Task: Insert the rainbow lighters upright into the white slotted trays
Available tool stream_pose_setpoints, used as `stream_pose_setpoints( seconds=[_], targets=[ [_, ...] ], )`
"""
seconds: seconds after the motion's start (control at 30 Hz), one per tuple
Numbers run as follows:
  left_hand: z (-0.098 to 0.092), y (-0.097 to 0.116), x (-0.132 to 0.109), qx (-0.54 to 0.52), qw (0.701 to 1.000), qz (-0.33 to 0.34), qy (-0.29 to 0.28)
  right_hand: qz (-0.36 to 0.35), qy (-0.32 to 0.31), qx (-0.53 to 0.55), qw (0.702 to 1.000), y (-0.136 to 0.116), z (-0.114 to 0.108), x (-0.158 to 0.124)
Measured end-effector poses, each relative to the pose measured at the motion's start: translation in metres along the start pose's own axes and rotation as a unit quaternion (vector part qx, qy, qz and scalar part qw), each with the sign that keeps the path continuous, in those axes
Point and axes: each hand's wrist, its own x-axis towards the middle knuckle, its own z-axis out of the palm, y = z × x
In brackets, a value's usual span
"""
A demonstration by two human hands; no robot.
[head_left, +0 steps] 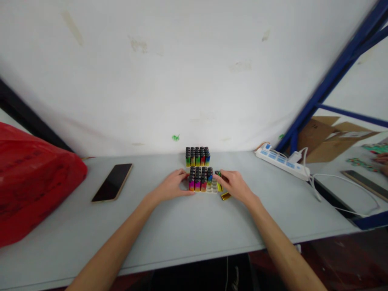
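Observation:
A white tray (209, 190) holds rows of upright lighters (198, 184) with black tops and pink, orange and blue bodies; holes at its right front show no lighters. My left hand (173, 186) grips the tray's left side, thumb along the front and fingers behind. At the tray's right edge, my right hand (235, 184) is closed on a green-yellow lighter (219, 185), its grip partly hidden by the fingers. Below that hand a gold-yellow lighter (225, 196) lies flat on the table. Directly behind the tray stands a second block of upright lighters (197, 157).
A phone (112, 182) lies on the table (188, 230) to the left, near a red plastic bag (36, 182). At the right are a white power strip (281, 161) with cables, a blue metal frame (325, 81) and a cardboard box (321, 137). Another person's hand (382, 159) shows at the far right.

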Motion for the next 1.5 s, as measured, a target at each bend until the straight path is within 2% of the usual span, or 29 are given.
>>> stream_pose_setpoints(
  seconds=[0.2, 0.3, 0.5, 0.7, 0.8, 0.9, 0.97, 1.13, 1.23, 1.43, 1.5],
  targets=[
    [0.0, 0.001, 0.0, 0.0, 1.0, 0.001, 0.001, 0.016, -0.038, 0.049, 0.998, 0.004, 0.004, -0.001],
    [-0.002, 0.003, 0.0, 0.005, 1.0, -0.005, -0.011, -0.003, -0.061, 0.04, 0.997, 0.006, 0.005, -0.002],
    [-0.001, 0.002, 0.0, 0.009, 1.0, -0.003, -0.013, -0.051, -0.067, 0.004, 0.996, 0.007, 0.008, -0.001],
    [-0.001, 0.003, 0.0, 0.004, 1.0, -0.003, -0.003, -0.001, -0.063, -0.042, 0.997, 0.003, 0.008, 0.0],
    [-0.001, 0.003, 0.0, 0.007, 1.0, -0.002, -0.003, 0.02, -0.054, -0.025, 0.998, 0.013, -0.005, -0.001],
    [0.0, 0.002, 0.001, 0.008, 1.0, -0.003, -0.003, 0.028, 0.02, -0.042, 0.999, 0.036, -0.021, -0.002],
    [0.001, 0.001, 0.001, 0.005, 1.0, -0.002, 0.002, 0.026, 0.043, -0.066, 0.997, 0.055, -0.027, -0.003],
    [0.001, 0.0, 0.001, -0.006, 1.0, -0.001, 0.007, 0.046, -0.029, -0.094, 0.994, 0.086, -0.024, -0.007],
    [0.0, 0.001, 0.001, 0.0, 1.0, -0.002, 0.0, 0.057, -0.045, -0.096, 0.993, 0.091, -0.019, -0.006],
    [0.0, 0.0, 0.001, -0.003, 1.0, -0.001, 0.003, 0.1, -0.012, -0.068, 0.993, 0.084, -0.012, -0.005],
    [0.0, 0.0, 0.001, -0.004, 1.0, -0.002, 0.003, 0.106, 0.02, -0.056, 0.993, 0.078, -0.009, -0.004]
  ],
)
